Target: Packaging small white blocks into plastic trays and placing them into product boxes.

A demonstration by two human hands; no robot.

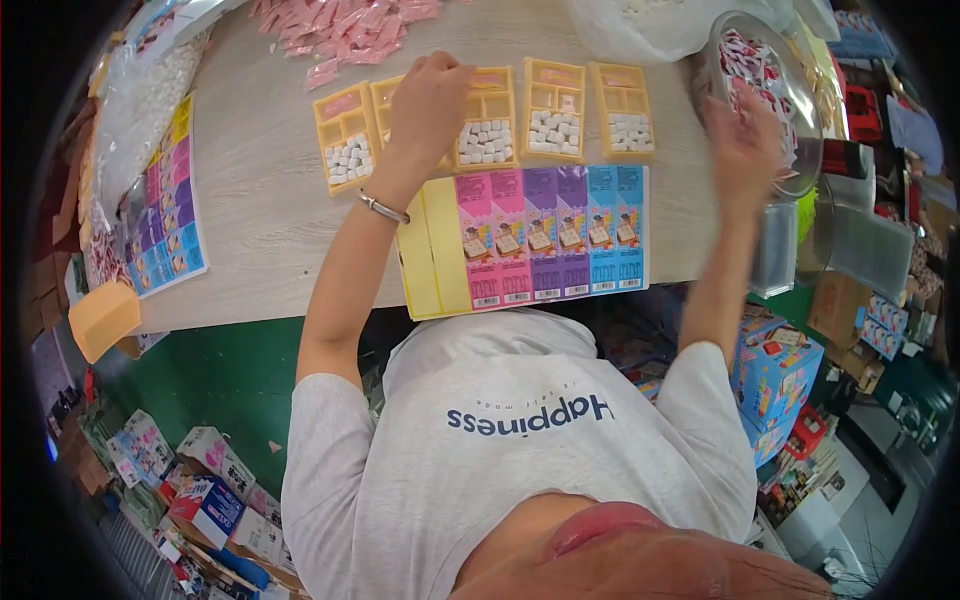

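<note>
Several pale yellow compartment trays stand in a row on the table. White cube-shaped pieces fill the near compartments, and pink sachets lie in the far ones. My left hand point(432, 105), fingers curled down, is over the second tray point(382, 92) and the left part of the middle tray point(487, 118); its fingertips are hidden. At the right, my right hand point(745, 135) is smeared by motion beside a clear round bowl point(812, 150) of small red-and-white packets point(745, 60). In the fourth tray point(553, 158), a small pale piece lies in a middle compartment. The rightmost tray point(625, 158) stands apart from my hands.
A printed sheet of pink, purple and blue panels point(540, 235) lies before the trays. Pink sachets point(345, 30) are heaped at the far side. Bags of white pieces point(170, 85) and another sheet point(172, 230) lie left. Clear plastic boxes point(773, 250) stand at right.
</note>
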